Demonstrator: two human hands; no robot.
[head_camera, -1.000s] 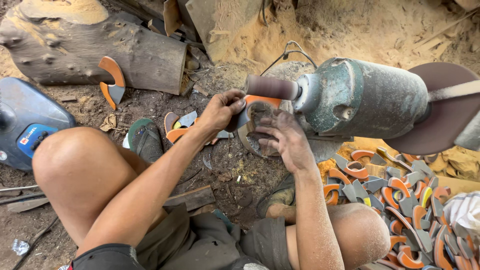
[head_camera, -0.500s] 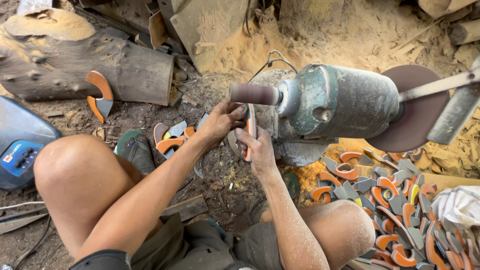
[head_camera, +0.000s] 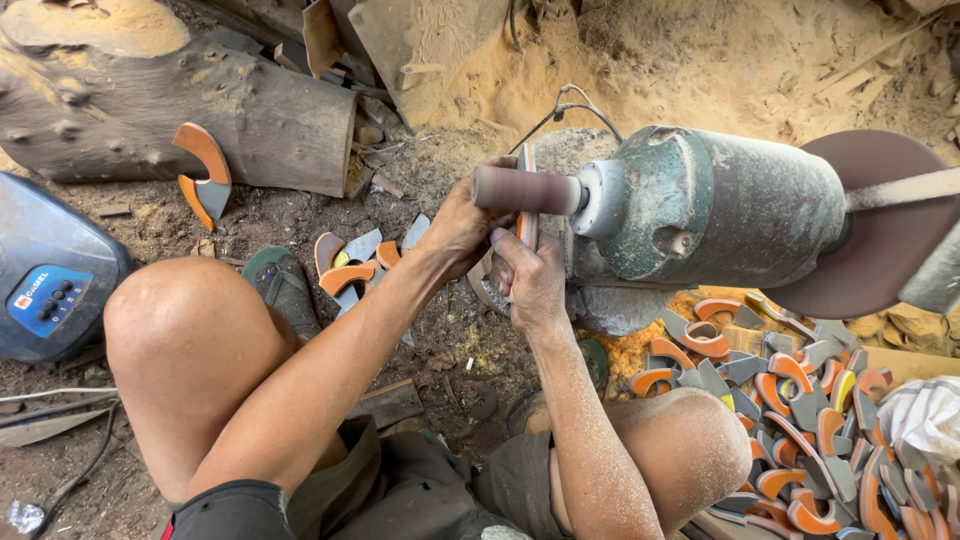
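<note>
Head view, centre of frame: thin orange-and-grey curved workpiece (head_camera: 526, 200), held edge-on and upright, pressed against the underside of the brown cylindrical sanding drum (head_camera: 522, 189) that juts leftward from the motor.

Left hand (head_camera: 462, 225): closed on the workpiece from the left, fingers wrapped round its edge just below the drum.

Right hand (head_camera: 533, 282): closed on the lower part of the same workpiece, directly beneath the drum, touching the left hand.

Grey-green metal motor housing (head_camera: 715, 210): centre right, lying horizontally on a stone block, dusted with sawdust. Dark brown round sanding disc (head_camera: 885, 245): right end of the motor, at the right edge of the frame.

Heap of orange-and-grey curved blanks (head_camera: 800, 400): lower right, beside the right knee, many pieces overlapping. Smaller cluster of like pieces (head_camera: 355, 265): on the ground left of the hands, just beyond the left knee. Single orange-and-grey piece (head_camera: 203, 175): leaning against the log, upper left.

Rough bark-covered log (head_camera: 180, 100): upper left, lying across the earth floor, sawdust on its top. Blue plastic appliance with a control panel (head_camera: 50, 270): left edge. Green sandal (head_camera: 283, 285): between left knee and small cluster. White cloth (head_camera: 925, 415): lower right edge.
</note>
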